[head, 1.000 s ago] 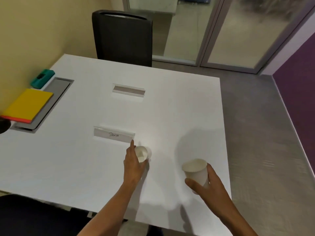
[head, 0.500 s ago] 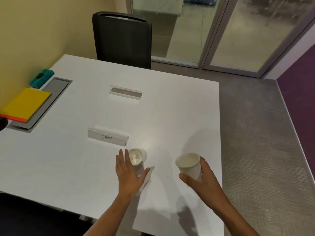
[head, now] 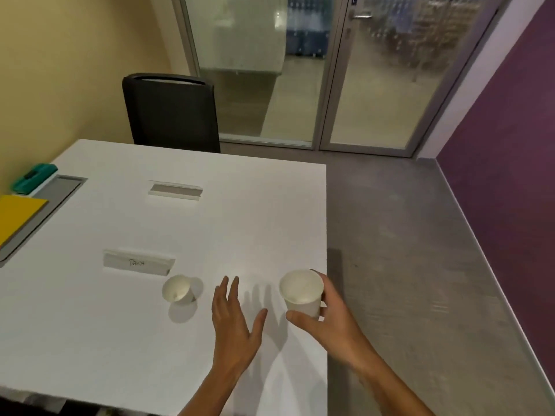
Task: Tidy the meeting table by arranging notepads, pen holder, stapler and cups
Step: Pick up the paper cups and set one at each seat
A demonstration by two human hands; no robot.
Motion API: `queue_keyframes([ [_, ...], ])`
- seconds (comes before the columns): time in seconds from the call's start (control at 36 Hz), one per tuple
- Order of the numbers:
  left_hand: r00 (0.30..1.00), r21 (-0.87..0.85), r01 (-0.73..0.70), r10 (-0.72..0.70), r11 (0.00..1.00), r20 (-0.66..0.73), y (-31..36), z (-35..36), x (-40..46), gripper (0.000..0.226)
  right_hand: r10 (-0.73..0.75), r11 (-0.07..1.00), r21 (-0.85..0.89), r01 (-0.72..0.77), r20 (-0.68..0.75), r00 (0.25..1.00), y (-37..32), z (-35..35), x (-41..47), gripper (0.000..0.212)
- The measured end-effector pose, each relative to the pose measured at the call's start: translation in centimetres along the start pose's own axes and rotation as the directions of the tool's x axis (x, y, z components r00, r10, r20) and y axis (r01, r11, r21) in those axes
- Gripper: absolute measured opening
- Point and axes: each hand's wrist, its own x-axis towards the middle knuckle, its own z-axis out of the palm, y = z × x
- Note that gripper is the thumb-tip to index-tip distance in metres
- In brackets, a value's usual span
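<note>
A small white paper cup (head: 177, 289) stands upright on the white table (head: 120, 340), just below a name card (head: 136, 262) with handwriting on it. My left hand (head: 234, 322) hovers open to the right of that cup, fingers spread, touching nothing. My right hand (head: 327, 319) grips a second white paper cup (head: 301, 291) near the table's right edge. A yellow notepad (head: 16, 213) lies at the far left, with a teal stapler (head: 34, 178) behind it.
A second name card (head: 175, 190) stands further back. A grey cable hatch (head: 45, 211) is set into the table at the left. A black chair (head: 171, 112) stands at the far side. Grey floor and glass doors (head: 360, 70) lie to the right.
My left hand has let go of the small cup and drawn away to its right. My right hand has carried its cup up and inward. The view has tilted up.
</note>
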Motion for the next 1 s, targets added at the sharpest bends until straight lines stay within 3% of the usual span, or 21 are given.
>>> queue_keyframes([
  [0.25, 1.0, -0.069, -0.007, 0.008, 0.998, 0.011, 12.4, 6.9, -4.7, 0.069, -0.114, 0.993, 0.019, 0.116, -0.078, 0.99, 2.0, -12.7, -7.6, 0.073],
  [0.53, 0.991, -0.061, -0.105, 0.11, 0.993, 0.073, 19.5, 14.8, -7.1, 0.064, -0.125, 0.991, 0.015, 0.133, -0.256, 0.958, 4.1, -25.0, -12.9, 0.066],
  [0.72, 0.987, -0.049, -0.112, 0.117, 0.992, 0.114, 23.0, 17.4, -6.3, 0.059, -0.154, 0.988, -0.01, 0.157, -0.253, 0.955, 5.2, -28.9, -11.6, 0.07],
  [0.86, 0.989, -0.095, -0.123, 0.13, 0.988, 0.069, 23.8, 18.6, -4.3, 0.058, -0.155, 0.988, -0.017, 0.155, -0.223, 0.963, 5.6, -30.6, -8.3, 0.075],
  [1.0, 0.998, -0.056, -0.048, 0.051, 0.997, 0.047, 23.4, 20.3, 0.7, 0.059, -0.133, 0.991, -0.035, 0.129, -0.176, 0.975, 6.0, -32.2, -2.8, 0.083],
])
